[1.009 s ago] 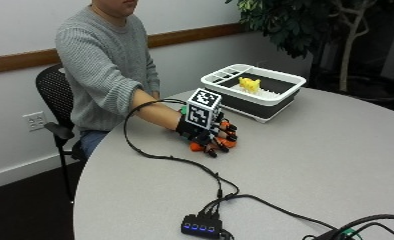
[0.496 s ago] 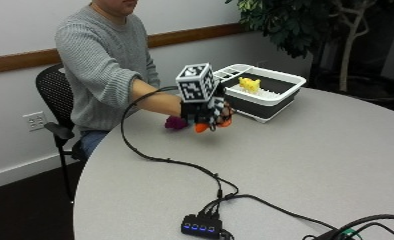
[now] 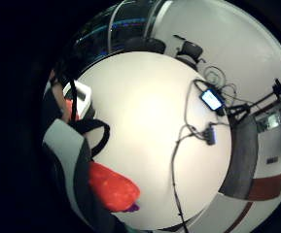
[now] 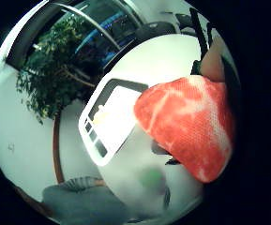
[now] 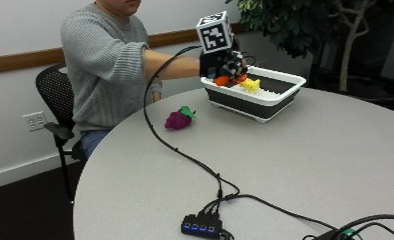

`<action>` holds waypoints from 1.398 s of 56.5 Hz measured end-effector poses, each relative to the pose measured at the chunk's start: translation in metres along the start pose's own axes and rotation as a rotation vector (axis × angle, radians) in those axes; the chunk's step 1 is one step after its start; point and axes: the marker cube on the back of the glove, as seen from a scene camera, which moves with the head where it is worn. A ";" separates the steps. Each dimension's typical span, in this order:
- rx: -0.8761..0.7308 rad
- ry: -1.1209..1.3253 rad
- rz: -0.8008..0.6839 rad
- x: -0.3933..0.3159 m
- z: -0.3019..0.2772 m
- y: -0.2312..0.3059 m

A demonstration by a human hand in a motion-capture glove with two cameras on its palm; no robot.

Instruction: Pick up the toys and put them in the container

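1 USB hub (image 5: pixel 201 226), nearest us on the round table (image 5: pixel 317 165), with dark cables running from it across the tabletop.

1 purple grape toy (image 5: pixel 178 119), lying on the table short of the container and well apart from the hand.

1 right hand (image 5: pixel 222 66), gloved in black, arm stretched out level from the seated person's shoulder. We place it raised off the table, over the near corner of the container. Its fingers curl round a red toy; grip closed on that toy.

1 red toy (image 5: pixel 222 80), marbled red and white like a cut of meat, soft and pebbled in the thumb side palm view (image 4: pixel 191 126). We see it fill much of that view, close against the palm, with the container beneath and beyond it. In the little finger side palm view it shows as a red lump (image 3: pixel 112 187) at the hand's edge, above the tabletop. From the outside view we see it hang at the container's near rim; whether it touches the rim, we cannot tell.

1 container (image 5: pixel 277 97), a white tub with dark sides and a ribbed floor, standing on the table's far side.

1 yellow toy (image 5: pixel 250 85), inside the container, just beside the hand.

1 potted tree (image 5: pixel 303 25), behind the container, off the table.
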 end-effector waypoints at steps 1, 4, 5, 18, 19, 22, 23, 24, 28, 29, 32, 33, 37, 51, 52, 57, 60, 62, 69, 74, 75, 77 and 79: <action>-0.018 -0.005 -0.015 -0.011 0.004 -0.003; -0.069 0.002 -0.068 -0.048 0.021 -0.011; -0.083 0.016 -0.087 -0.061 0.027 -0.014; -0.170 0.124 -0.230 -0.159 0.084 -0.035; -0.164 0.183 -0.197 -0.154 0.086 -0.038; -0.154 0.316 -0.140 -0.142 0.092 -0.043; -0.163 0.273 -0.169 -0.147 0.093 -0.041; -0.176 0.211 -0.206 -0.153 0.095 -0.039; -0.200 0.201 -0.195 -0.150 0.101 -0.037; -0.214 0.217 -0.177 -0.149 0.103 -0.037; -0.315 0.131 -0.179 -0.159 0.112 -0.031; -0.357 0.100 -0.179 -0.161 0.113 -0.029; -0.461 0.075 -0.189 -0.156 0.117 -0.022; -0.446 0.014 -0.191 -0.143 0.107 0.001; -0.443 0.022 -0.193 -0.141 0.105 0.004; -0.405 0.168 -0.166 -0.111 0.088 0.021; -0.407 0.034 -0.180 -0.105 0.072 0.040; -0.406 -0.008 -0.186 -0.093 0.058 0.056; -0.368 0.026 -0.133 -0.021 0.019 0.111; -0.338 0.043 -0.004 0.027 0.004 0.138; -0.336 0.045 0.009 0.033 0.002 0.143; -0.334 0.053 0.020 0.042 0.001 0.151; -0.329 0.059 0.016 0.048 0.001 0.158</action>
